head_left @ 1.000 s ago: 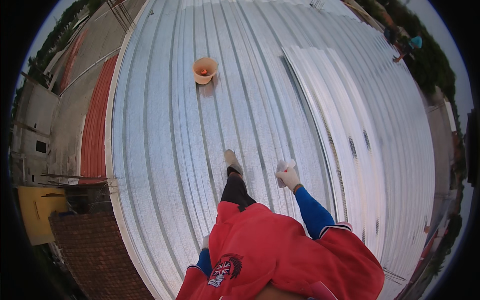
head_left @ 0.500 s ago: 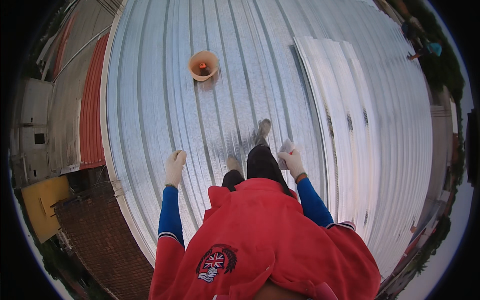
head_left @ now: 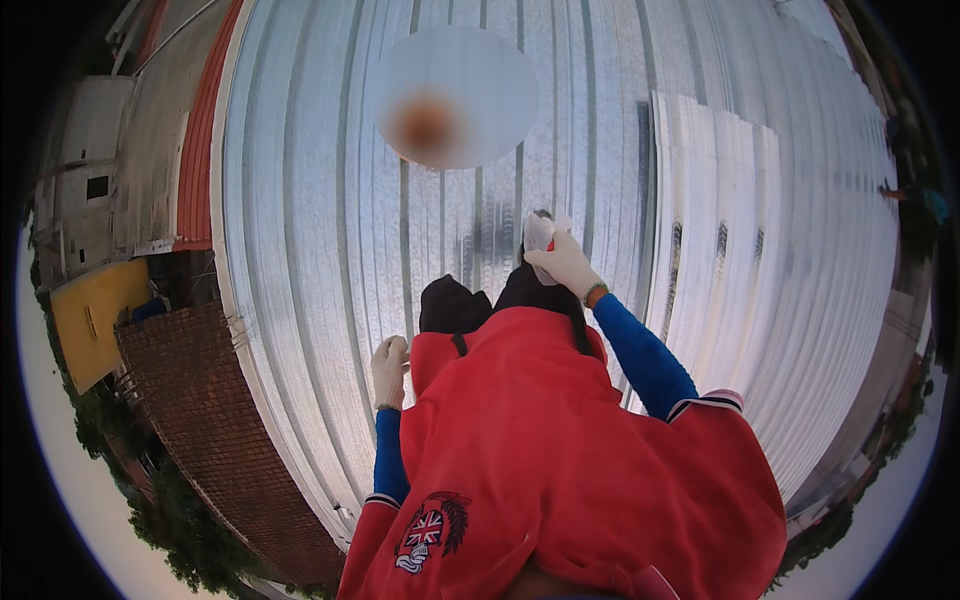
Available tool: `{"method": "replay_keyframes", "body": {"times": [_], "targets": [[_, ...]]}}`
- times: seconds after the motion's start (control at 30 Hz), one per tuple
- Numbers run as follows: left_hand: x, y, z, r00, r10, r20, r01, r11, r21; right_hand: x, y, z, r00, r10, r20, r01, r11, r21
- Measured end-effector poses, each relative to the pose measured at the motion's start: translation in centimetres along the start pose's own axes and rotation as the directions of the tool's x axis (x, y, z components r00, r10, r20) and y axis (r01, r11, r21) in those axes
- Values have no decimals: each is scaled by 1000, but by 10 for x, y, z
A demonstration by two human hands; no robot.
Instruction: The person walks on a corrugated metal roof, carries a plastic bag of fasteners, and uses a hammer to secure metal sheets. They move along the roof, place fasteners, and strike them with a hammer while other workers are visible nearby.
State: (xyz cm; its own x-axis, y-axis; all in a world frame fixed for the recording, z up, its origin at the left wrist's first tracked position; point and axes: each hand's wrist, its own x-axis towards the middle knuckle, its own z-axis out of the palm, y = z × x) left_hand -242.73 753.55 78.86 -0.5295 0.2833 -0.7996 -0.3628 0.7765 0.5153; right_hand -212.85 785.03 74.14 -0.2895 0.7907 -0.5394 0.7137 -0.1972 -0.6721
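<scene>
My right hand [head_left: 566, 264], in a white knitted glove, is closed around a pale, crumpled plastic bag [head_left: 540, 233] with a bit of red showing on it. The bag is in front of my right thigh and partly covers my boot. My left hand [head_left: 390, 370], also gloved, hangs beside my red shirt with its fingers curled in and nothing visible in them. Ahead of me, a round blurred patch covers most of an orange-brown shape [head_left: 426, 124], where the earlier frame shows a bucket.
I am on a ribbed metal roof [head_left: 310, 200]. Loose corrugated sheets [head_left: 715, 220] lie to the right. The roof's edge runs along the left, beside a lower brick-coloured roof [head_left: 210, 420] and a yellow wall [head_left: 100, 320]. A person in blue [head_left: 930, 203] is at the far right.
My right hand has moved up and inward with the bag. My left hand has swung back toward my body. My legs have shifted, and the bucket is now blurred over.
</scene>
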Motion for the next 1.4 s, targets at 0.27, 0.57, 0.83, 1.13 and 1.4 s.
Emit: {"method": "replay_keyframes", "body": {"times": [0.27,0.57,0.83,1.13,1.4], "targets": [[-6,86,47,999,40,-36,-32,980,196,149,-3,-97,982,141,125,-135,989,-56],[166,132,87,982,-6,187,-48,958,284,156,-74,-87,937,340,76,-349,910,224],[338,219,168,995,23,102,-31,996,82,219,-124,11,849,446,285,-517,812,270],[372,169,283,993,-5,115,-17,982,189,314,-67,82,781,473,408,-533,845,40],[547,98,311,968,-218,-127,211,975,-62,348,-5,63,756,544,366,-583,812,-3]]}}
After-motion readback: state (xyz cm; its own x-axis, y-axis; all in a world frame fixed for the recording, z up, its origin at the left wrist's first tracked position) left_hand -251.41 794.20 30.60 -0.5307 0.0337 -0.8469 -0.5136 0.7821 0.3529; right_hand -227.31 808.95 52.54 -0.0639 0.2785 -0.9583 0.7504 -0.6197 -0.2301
